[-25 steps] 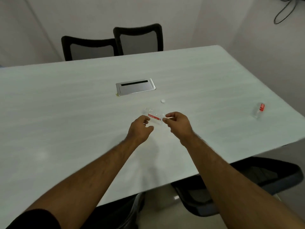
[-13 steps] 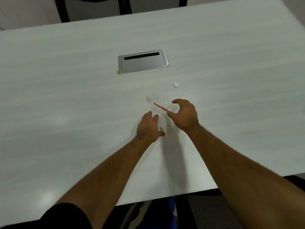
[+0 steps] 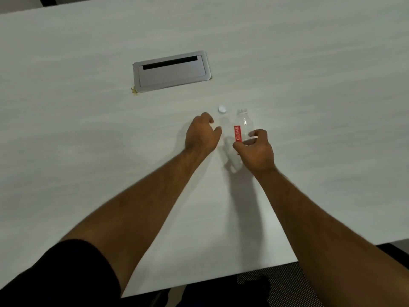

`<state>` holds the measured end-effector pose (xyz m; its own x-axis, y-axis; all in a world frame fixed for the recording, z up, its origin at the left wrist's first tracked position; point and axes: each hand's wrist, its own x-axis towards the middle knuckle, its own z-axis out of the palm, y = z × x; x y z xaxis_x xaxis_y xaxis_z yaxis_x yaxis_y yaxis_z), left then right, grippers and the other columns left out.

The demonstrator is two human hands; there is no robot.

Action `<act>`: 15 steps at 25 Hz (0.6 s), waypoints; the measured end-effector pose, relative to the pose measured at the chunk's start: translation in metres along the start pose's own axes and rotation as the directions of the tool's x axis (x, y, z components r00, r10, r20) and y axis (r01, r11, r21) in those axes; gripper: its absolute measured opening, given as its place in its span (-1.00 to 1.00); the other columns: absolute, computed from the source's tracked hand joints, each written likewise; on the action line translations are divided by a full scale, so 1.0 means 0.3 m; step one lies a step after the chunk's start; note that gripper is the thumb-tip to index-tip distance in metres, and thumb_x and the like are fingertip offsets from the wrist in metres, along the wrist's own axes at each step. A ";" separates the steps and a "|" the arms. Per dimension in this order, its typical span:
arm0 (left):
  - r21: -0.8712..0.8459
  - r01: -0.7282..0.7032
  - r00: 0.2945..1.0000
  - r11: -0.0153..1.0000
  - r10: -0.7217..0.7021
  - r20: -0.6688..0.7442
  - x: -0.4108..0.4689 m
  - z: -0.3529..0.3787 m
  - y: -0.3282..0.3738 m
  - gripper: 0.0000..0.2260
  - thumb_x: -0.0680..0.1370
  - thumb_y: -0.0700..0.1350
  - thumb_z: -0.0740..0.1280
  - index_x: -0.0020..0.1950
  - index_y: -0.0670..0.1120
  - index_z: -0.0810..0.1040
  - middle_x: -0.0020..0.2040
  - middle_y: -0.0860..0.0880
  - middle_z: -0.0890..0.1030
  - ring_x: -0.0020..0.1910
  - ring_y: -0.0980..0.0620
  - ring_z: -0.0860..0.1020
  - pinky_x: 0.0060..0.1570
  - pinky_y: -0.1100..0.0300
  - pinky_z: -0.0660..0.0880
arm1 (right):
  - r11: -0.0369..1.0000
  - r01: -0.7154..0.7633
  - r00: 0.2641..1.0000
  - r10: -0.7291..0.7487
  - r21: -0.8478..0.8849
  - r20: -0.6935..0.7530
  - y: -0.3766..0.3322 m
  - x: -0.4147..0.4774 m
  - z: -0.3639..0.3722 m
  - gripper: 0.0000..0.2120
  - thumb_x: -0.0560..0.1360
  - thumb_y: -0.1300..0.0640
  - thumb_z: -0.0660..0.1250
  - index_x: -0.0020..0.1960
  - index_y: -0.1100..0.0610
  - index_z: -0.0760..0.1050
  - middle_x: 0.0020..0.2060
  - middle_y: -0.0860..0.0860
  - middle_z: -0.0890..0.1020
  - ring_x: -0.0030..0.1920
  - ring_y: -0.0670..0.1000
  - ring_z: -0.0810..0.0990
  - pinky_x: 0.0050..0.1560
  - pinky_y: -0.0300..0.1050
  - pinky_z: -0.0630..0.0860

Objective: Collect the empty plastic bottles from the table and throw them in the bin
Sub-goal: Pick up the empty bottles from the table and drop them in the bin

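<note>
A small clear plastic bottle (image 3: pixel 243 127) with a red label stands upright, uncapped, above the white table (image 3: pixel 88 151). My right hand (image 3: pixel 256 149) grips its lower part between thumb and fingers. A white bottle cap (image 3: pixel 222 109) lies on the table just left of the bottle's neck. My left hand (image 3: pixel 202 135) hovers to the left of the bottle, fingers loosely curled and apart, holding nothing, a little short of the cap.
A grey metal cable hatch (image 3: pixel 171 71) is set into the table beyond the hands. The table's near edge runs across the bottom, with a dark mesh chair seat (image 3: pixel 281 289) below it at the right.
The bottle lay on its side; my right hand has turned it upright and lifted it. My left hand moved forward off the table toward the cap. The view has tilted further down.
</note>
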<state>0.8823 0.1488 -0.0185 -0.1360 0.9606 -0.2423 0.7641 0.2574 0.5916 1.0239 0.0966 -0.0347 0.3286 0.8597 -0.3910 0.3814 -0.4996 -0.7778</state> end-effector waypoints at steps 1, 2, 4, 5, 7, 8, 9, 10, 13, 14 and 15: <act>-0.004 -0.025 1.000 1.000 0.025 -0.018 0.042 0.036 0.040 -0.61 0.54 0.01 0.38 0.28 -0.14 0.47 0.23 -0.15 0.55 0.16 -0.12 0.56 0.01 0.16 0.45 | 0.999 -0.022 1.000 0.022 0.037 0.015 0.017 0.021 -0.040 -0.44 0.30 -0.13 0.43 0.21 0.03 0.35 -0.09 0.02 0.66 -0.09 0.11 0.70 0.04 0.10 0.63; 0.010 -0.052 0.998 0.999 0.052 -0.033 0.083 0.071 0.075 -0.56 0.54 0.01 0.38 0.34 -0.15 0.42 0.28 -0.16 0.51 0.20 -0.14 0.54 0.08 0.12 0.47 | 0.997 -0.039 0.999 0.037 0.064 0.040 0.035 0.037 -0.077 -0.45 0.32 -0.12 0.41 0.23 0.00 0.34 -0.09 0.01 0.65 -0.09 0.11 0.69 0.03 0.13 0.64; 0.155 -0.074 0.997 0.985 0.077 -0.018 0.154 0.136 0.119 -0.47 0.56 0.00 0.34 0.45 -0.18 0.31 0.37 -0.20 0.42 0.29 -0.18 0.48 0.19 0.04 0.47 | 0.988 -0.079 0.993 0.066 0.136 0.093 0.071 0.048 -0.135 -0.50 0.37 -0.03 0.40 0.25 0.00 0.34 -0.06 0.01 0.63 -0.09 0.09 0.68 -0.01 0.10 0.66; 0.282 -0.079 0.997 0.956 0.080 0.005 0.177 0.163 0.133 -0.47 0.59 -0.03 0.30 0.49 -0.19 0.26 0.39 -0.22 0.39 0.31 -0.19 0.47 0.22 0.04 0.46 | 0.978 -0.097 0.991 0.078 0.187 0.105 0.086 0.045 -0.159 -0.54 0.40 0.05 0.40 0.25 0.03 0.35 -0.03 0.03 0.62 -0.08 0.08 0.67 -0.03 0.05 0.66; 0.472 -0.131 0.991 0.872 0.114 0.066 0.177 0.199 0.163 -0.57 0.61 -0.18 0.24 0.47 -0.20 0.29 0.38 -0.24 0.39 0.29 -0.19 0.47 0.21 0.05 0.46 | 0.955 -0.117 0.990 0.090 0.273 0.110 0.114 0.030 -0.199 -0.60 0.46 0.20 0.39 0.26 0.10 0.37 0.06 0.10 0.61 -0.02 0.08 0.65 -0.06 -0.08 0.62; 0.498 -0.174 0.985 0.850 0.145 0.097 0.155 0.213 0.179 -0.63 0.60 -0.26 0.21 0.42 -0.21 0.36 0.35 -0.25 0.41 0.27 -0.21 0.48 0.19 0.03 0.46 | 0.947 -0.128 0.989 0.098 0.296 0.114 0.125 0.015 -0.219 -0.61 0.49 0.23 0.38 0.28 0.12 0.37 0.10 0.12 0.60 0.01 0.08 0.64 -0.08 -0.13 0.61; 0.507 -0.212 0.977 0.836 0.176 0.119 0.121 0.224 0.195 -0.66 0.58 -0.31 0.18 0.36 -0.22 0.41 0.32 -0.26 0.43 0.25 -0.23 0.49 0.19 0.01 0.46 | 0.938 -0.143 0.986 0.107 0.315 0.128 0.134 -0.001 -0.239 -0.61 0.51 0.23 0.38 0.29 0.12 0.37 0.13 0.13 0.60 0.02 0.07 0.64 -0.10 -0.15 0.59; 0.509 -0.238 0.971 0.827 0.195 0.137 0.086 0.237 0.203 -0.68 0.57 -0.34 0.17 0.33 -0.23 0.43 0.31 -0.26 0.45 0.24 -0.24 0.50 0.19 -0.01 0.46 | 0.928 -0.164 0.982 0.121 0.334 0.144 0.145 -0.017 -0.255 -0.63 0.52 0.22 0.37 0.28 0.11 0.37 0.14 0.14 0.59 0.01 0.06 0.64 -0.12 -0.16 0.59; 0.348 -0.228 0.970 0.909 0.183 0.158 -0.059 0.260 0.224 -0.65 0.55 -0.34 0.22 0.33 -0.22 0.47 0.32 -0.24 0.49 0.28 -0.21 0.51 0.25 0.06 0.44 | 0.895 -0.207 0.973 0.145 0.394 0.181 0.165 -0.095 -0.325 -0.67 0.53 0.21 0.36 0.25 0.08 0.37 0.15 0.15 0.60 -0.01 0.05 0.65 -0.11 -0.10 0.62; 0.226 -0.174 0.977 0.959 0.140 0.160 -0.102 0.259 0.237 -0.64 0.52 -0.34 0.26 0.32 -0.22 0.50 0.33 -0.22 0.52 0.29 -0.18 0.51 0.27 0.09 0.44 | 0.897 -0.209 0.971 0.142 0.389 0.193 0.172 -0.120 -0.344 -0.67 0.53 0.20 0.36 0.25 0.07 0.37 0.16 0.15 0.60 0.01 0.06 0.65 -0.05 -0.05 0.63; 0.085 -0.098 0.984 0.992 0.084 0.159 -0.147 0.252 0.258 -0.64 0.50 -0.34 0.31 0.30 -0.21 0.54 0.32 -0.20 0.55 0.29 -0.15 0.53 0.28 0.11 0.46 | 0.899 -0.210 0.969 0.139 0.386 0.203 0.178 -0.150 -0.368 -0.66 0.52 0.19 0.37 0.25 0.06 0.37 0.15 0.15 0.60 0.02 0.07 0.65 0.01 0.01 0.64</act>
<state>0.9952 0.1184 -0.0201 0.0306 0.9500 -0.3109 0.8246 0.1518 0.5450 1.1248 0.0196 -0.0042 0.1959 0.7855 -0.5871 -0.0593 -0.5881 -0.8066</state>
